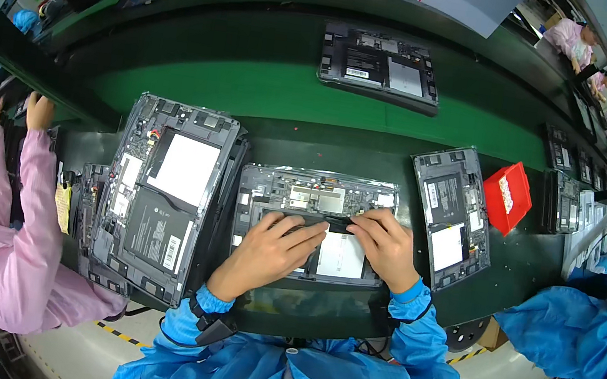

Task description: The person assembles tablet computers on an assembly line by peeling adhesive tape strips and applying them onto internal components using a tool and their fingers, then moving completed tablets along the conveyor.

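Observation:
In front of me lies an opened laptop base (301, 197), its circuit board and battery with a pale panel exposed. My left hand (267, 253) rests over its middle with fingers stretched out, the fingertips beside a thin black strip (337, 224). From the other side my right hand (386, 249) pinches the strip's right end between thumb and fingers. Whether the strip is tape or a cable I cannot tell. A stack of similar laptop bases (165, 209) stands close by my left hand. Another laptop base (453, 218) lies tilted to the right of my right hand.
A red bin (508, 196) with small white pieces stands at the right. One more laptop base (380, 68) sits on the green shelf (255, 90) at the back. A person in pink (32, 244) works at my left; a blue sleeve (571, 328) shows at the right.

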The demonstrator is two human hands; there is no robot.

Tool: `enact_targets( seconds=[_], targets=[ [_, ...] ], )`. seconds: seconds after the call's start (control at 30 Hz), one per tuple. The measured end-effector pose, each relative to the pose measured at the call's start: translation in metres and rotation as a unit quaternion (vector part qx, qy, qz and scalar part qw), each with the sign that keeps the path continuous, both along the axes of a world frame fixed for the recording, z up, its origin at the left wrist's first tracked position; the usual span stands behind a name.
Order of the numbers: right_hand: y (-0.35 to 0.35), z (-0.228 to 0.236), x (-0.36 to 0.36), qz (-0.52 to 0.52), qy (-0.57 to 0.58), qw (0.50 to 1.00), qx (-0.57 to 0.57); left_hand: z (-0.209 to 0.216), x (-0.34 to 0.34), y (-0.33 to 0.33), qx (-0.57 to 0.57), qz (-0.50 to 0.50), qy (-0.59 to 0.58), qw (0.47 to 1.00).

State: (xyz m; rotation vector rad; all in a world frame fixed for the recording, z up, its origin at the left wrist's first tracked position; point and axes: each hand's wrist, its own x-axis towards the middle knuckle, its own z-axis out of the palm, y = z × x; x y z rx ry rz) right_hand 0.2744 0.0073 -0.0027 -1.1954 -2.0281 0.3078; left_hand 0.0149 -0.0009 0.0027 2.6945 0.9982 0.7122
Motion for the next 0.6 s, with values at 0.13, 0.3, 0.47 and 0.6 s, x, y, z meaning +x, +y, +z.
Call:
enact_targets(
  seconds=[0.13,0.3,0.47,0.6],
  targets=[
    [-0.005,0.003,0.007,-0.027,-0.041,0.999,0.008,-0.004,0.009,0.004,0.008,-0.016,-0.007,1.000],
    [0.001,-0.007,0.015,0.006,-0.072,0.997,0.035,0.001,0.014,0.000,-0.004,0.005,0.005,1.000],
    [-0.003,0.020,0.017,-0.012,-0.124,0.992,0.033,0.011,0.027,-0.005,-0.001,0.018,-0.016,1.000],
    [-0.002,0.028,0.014,-0.027,-0.146,0.982,-0.118,0.003,0.017,-0.002,-0.006,0.019,-0.016,1.000]
  ],
)
